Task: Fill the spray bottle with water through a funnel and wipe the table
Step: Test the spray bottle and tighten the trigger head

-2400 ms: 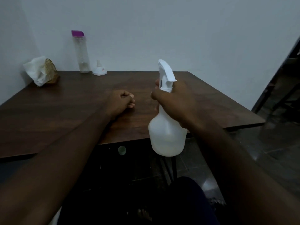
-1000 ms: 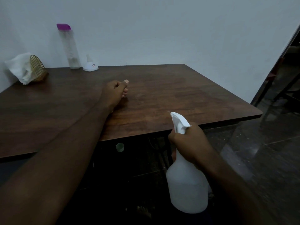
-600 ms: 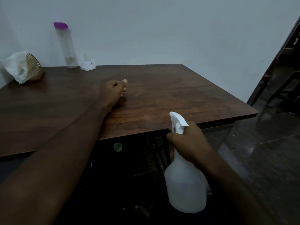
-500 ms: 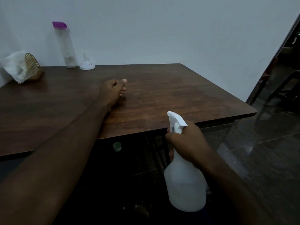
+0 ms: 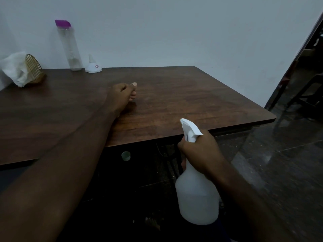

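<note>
Right hand [image 5: 201, 152] grips spray bottle [image 5: 197, 198] by neck, below table [image 5: 192, 95] edge; left hand [image 5: 120, 96], fisted and empty, rests on top. Likely next: wiping w/ tissue [image 5: 14, 69], far left.

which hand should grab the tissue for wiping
Left, probably. The left hand rests empty on the table, on the same side as the tissue in its holder. The right hand is occupied gripping the spray bottle below the table edge.
</note>
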### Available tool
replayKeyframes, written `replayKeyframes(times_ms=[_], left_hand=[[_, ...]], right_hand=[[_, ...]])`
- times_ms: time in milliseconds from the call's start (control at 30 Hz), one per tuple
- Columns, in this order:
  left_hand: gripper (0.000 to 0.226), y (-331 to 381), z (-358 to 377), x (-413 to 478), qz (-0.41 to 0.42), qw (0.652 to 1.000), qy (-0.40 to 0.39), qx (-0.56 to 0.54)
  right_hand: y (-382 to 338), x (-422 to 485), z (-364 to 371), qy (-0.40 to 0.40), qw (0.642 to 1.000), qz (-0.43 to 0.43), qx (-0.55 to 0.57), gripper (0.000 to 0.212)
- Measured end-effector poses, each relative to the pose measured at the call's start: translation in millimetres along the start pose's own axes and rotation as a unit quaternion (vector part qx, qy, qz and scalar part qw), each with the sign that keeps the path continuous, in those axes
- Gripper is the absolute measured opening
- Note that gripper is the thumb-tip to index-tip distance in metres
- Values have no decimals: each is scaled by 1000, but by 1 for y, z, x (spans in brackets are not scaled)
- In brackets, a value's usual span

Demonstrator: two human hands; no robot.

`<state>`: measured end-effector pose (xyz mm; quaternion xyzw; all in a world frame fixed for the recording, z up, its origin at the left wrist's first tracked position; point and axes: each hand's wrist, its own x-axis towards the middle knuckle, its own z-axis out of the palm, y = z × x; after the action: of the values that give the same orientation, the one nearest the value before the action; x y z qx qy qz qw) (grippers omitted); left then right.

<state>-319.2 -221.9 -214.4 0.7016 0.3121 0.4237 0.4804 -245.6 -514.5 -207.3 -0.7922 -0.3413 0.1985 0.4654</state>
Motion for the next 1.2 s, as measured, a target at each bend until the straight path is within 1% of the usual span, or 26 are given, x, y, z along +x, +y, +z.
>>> replayKeyframes(times_ms=[100, 233, 300, 500, 667, 767, 867, 1000, 1033, 1100, 1200], left_hand=[[28, -1, -1, 1, -3, 1000, -3, -3], [29, -3, -1, 2, -4, 1000, -1, 0], [30, -2, -1, 2, -2, 1000, -4, -1], [30, -3, -1, 3, -7, 1000, -10, -2], [28, -2, 0, 2, -3, 1000, -2, -4], [30, -1, 0, 2, -4, 1000, -6, -3], [30, -3, 0, 3, -5, 1000, -8, -10], [31, -4, 0, 3, -6, 1000, -3, -13], [30, -5, 0, 3, -6, 1000, -2, -13], [29, -4, 0, 3, -6, 1000, -4, -15], [28, -4, 0, 3, -6, 1000, -8, -16]], right_hand=[[0, -1, 0, -11, 1000, 1, 6, 17], [1, -1, 3, -9, 1000, 2, 11, 13], [2, 1, 4, -11, 1000, 7, 12, 15], [-5, 0, -2, -64, 995, 44, 66, 15], [-3, -1, 3, -33, 998, 36, 47, 11], [-3, -3, 1, -44, 996, 52, 64, 14], [-2, -2, 0, -50, 997, 38, 48, 13], [0, -4, 4, -3, 999, 25, 20, 3], [1, -4, 4, 7, 999, 28, 18, 6], [0, -4, 3, 6, 999, 24, 28, 2], [0, -5, 0, -16, 1000, 2, 12, 11]])
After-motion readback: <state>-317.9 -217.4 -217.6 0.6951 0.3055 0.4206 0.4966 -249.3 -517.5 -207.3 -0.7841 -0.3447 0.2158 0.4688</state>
